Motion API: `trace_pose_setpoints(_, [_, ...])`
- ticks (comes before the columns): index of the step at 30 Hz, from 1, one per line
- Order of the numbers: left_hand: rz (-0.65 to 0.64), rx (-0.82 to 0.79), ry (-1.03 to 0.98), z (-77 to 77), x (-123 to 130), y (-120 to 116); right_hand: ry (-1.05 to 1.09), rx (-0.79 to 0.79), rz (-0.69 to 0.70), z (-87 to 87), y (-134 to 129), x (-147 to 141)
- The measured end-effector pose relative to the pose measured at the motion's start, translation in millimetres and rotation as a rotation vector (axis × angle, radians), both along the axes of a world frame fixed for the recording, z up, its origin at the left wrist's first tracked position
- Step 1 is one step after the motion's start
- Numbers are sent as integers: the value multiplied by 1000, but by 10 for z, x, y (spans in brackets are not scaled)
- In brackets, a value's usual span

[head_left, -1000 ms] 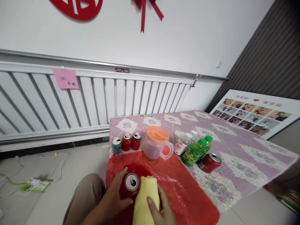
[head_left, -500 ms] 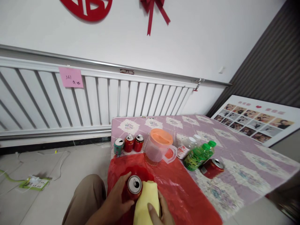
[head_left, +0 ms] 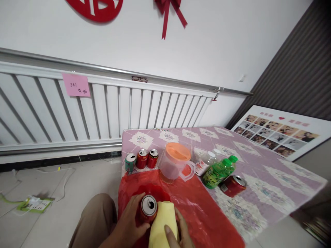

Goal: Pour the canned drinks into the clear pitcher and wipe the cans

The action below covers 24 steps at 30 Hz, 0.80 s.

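An opened red drink can (head_left: 149,206) stands upright in the grip of my left hand (head_left: 130,220), its silver top facing up. My right hand (head_left: 178,230) is closed around a pale yellow folded cloth (head_left: 162,224), which lies right against the can's side. Beneath both is a red bowl (head_left: 155,190) with a wavy rim, set on a red plastic sheet (head_left: 201,206). Past the bowl stands a clear plastic pitcher (head_left: 169,165) with an orange lid and a little brownish liquid at its bottom.
Two red cans (head_left: 147,158) and a green can (head_left: 130,162) line the table's left edge. Green-capped bottles (head_left: 218,171), clear bottles (head_left: 207,161) and a large red can (head_left: 232,186) lie right of the pitcher. A white radiator (head_left: 113,110) runs behind the flowered tablecloth (head_left: 248,203).
The view has shifted very slightly. Both hands keep hold of the can and the cloth, with the cloth a touch farther right and lower in view.
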State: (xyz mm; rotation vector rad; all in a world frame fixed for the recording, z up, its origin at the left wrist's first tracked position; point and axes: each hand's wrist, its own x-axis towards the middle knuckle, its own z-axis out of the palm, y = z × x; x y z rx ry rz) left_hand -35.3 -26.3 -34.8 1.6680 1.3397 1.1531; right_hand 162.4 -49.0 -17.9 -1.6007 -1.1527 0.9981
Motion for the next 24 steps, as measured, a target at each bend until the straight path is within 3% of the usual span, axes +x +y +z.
trace_pose_setpoints(6, [17,-19,26,-35,4,-22,22,2,38,250,-3,113])
trace_pose_setpoints(12, [-91,-69,-3,43,-89,-19,25,61,67,40,-21,57])
trace_pose_setpoints(15, [-72,-64,-19,58,-68,-21,1,9,154,-37,-39,35])
trace_pose_setpoints(20, [68,-24,-14,11,13,-31,-43,-29,185,18,-62,49])
trace_pose_setpoints(24, [42,-13,-5,23,2,-40,7,54,107,135,-71,25])
